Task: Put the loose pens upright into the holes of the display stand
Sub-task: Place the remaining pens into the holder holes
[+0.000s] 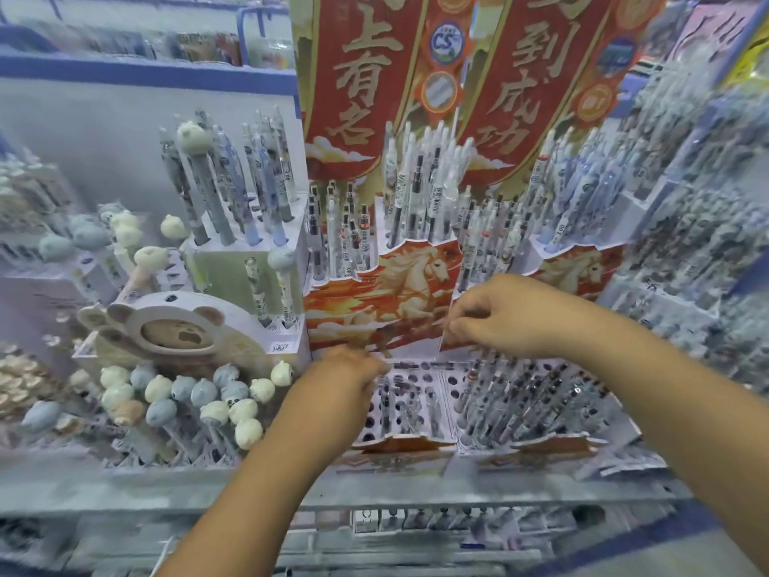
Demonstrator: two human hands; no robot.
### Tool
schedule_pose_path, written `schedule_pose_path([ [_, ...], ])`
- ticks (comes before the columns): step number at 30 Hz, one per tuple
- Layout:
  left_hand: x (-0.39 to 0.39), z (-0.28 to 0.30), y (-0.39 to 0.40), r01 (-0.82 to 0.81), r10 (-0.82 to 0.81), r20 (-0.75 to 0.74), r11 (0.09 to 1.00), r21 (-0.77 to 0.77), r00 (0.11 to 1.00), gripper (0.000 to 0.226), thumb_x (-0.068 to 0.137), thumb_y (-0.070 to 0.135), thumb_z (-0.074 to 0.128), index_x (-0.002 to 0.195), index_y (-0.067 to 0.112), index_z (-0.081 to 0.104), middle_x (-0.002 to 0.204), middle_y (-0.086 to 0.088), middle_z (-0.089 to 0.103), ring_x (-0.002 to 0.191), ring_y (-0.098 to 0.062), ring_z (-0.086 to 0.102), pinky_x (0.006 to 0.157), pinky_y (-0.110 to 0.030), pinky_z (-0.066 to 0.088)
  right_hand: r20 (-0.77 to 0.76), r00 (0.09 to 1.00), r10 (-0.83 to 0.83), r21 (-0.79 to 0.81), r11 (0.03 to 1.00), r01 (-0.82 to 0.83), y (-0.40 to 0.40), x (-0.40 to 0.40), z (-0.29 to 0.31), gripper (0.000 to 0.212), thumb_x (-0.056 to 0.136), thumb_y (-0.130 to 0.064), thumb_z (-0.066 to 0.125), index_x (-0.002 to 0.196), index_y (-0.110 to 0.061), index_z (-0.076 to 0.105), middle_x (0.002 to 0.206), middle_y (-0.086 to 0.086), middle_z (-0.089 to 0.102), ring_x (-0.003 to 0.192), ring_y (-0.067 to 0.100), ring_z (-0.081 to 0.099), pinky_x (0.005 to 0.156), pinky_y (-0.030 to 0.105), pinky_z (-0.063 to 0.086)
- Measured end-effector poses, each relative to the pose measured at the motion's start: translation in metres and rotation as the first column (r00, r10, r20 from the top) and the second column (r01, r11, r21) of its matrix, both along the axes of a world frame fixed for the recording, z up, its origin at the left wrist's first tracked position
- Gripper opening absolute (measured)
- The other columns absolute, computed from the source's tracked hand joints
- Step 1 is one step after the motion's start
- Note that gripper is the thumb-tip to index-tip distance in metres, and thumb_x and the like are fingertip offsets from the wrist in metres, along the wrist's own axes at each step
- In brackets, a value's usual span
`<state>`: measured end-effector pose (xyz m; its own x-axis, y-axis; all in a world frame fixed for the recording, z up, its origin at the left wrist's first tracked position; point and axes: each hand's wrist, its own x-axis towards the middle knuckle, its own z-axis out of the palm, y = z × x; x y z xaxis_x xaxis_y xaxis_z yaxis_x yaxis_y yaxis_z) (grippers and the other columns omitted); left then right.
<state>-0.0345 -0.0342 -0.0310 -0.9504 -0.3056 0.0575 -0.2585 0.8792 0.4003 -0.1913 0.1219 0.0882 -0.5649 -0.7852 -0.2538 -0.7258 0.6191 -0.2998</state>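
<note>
The red and white display stand (410, 326) with a horse picture rises in tiers in front of me. Its lowest tier (416, 378) is a white board full of round holes, with several clear pens standing in it. My left hand (347, 372) is pinched shut at the tier's back left edge, on the end of a thin dark pen (416, 364) that lies flat across the holes. My right hand (499, 316) hovers above the tier's right half, fingers pinched on a thin clear pen or wrapper, hard to make out.
A bear-themed stand (183, 331) with round-headed pens (199, 395) fills the left. More pen racks (686, 243) crowd the right. Tall red banners (358, 77) rise behind. The grey shelf edge (374, 489) runs along the front.
</note>
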Motion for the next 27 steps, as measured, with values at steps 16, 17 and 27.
schedule_pose_path([
  [16,0.017,0.02,0.023,-0.255,0.334,-0.367,0.935,0.246,0.868,0.008,0.096,0.018,0.061,0.099,0.025,0.059,0.099,0.011,0.056,0.09,-0.009,0.057,0.078,-0.026,0.048,-0.132,0.906,0.403,0.721,0.666,-0.191,-0.062,0.012,-0.037,0.021,0.095,-0.009,0.057,0.114,-0.009,0.067,0.08,0.003,0.054,0.067,0.024,0.051,0.062,0.034,0.048],
  [17,0.024,0.025,0.026,-0.251,0.385,-0.388,0.902,0.352,0.838,0.01,0.094,0.019,0.064,0.095,0.028,0.06,0.094,0.015,0.059,0.088,-0.004,0.059,0.076,-0.021,0.048,-0.13,0.898,0.421,0.738,0.646,-0.196,-0.064,0.017,-0.035,0.021,0.096,-0.013,0.06,0.116,-0.009,0.066,0.08,0.002,0.053,0.074,0.025,0.054,0.066,0.034,0.048],
  [27,0.063,0.014,0.024,-0.161,0.334,-0.279,0.85,0.501,0.9,0.015,0.091,0.02,0.07,0.091,0.033,0.063,0.084,0.012,0.067,0.085,-0.005,0.067,0.078,-0.028,0.057,-0.21,0.858,0.468,0.677,0.703,-0.217,-0.068,0.038,-0.047,0.016,0.096,-0.002,0.056,0.083,-0.009,0.056,0.071,0.0,0.043,0.066,0.024,0.049,0.07,0.038,0.048],
])
